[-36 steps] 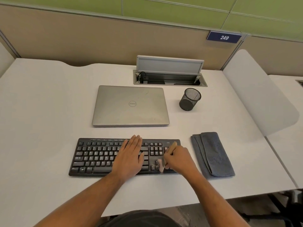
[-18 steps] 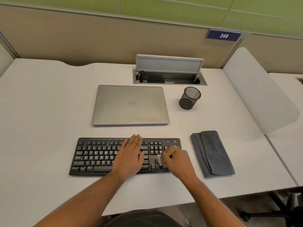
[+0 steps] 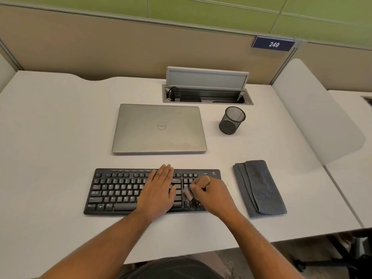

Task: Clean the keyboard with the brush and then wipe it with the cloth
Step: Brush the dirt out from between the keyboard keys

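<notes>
A black keyboard [image 3: 118, 191] lies on the white desk near the front edge. My left hand [image 3: 159, 192] rests flat on its middle keys, fingers straight. My right hand [image 3: 214, 196] grips a small brush [image 3: 203, 181] with a wooden handle. Its blurred bristles touch the keys between the main block and the number pad. My right hand hides the number pad. A folded grey cloth [image 3: 260, 189] lies on the desk just right of the keyboard, untouched.
A closed silver laptop [image 3: 159, 128] sits behind the keyboard. A black mesh pen cup [image 3: 231, 120] stands to its right. An open cable box [image 3: 207, 93] is set into the desk at the back. A translucent divider [image 3: 320, 117] bounds the right side.
My right hand has moved the brush up the keyboard, from the bottom row toward the middle rows. My left hand has stayed in place.
</notes>
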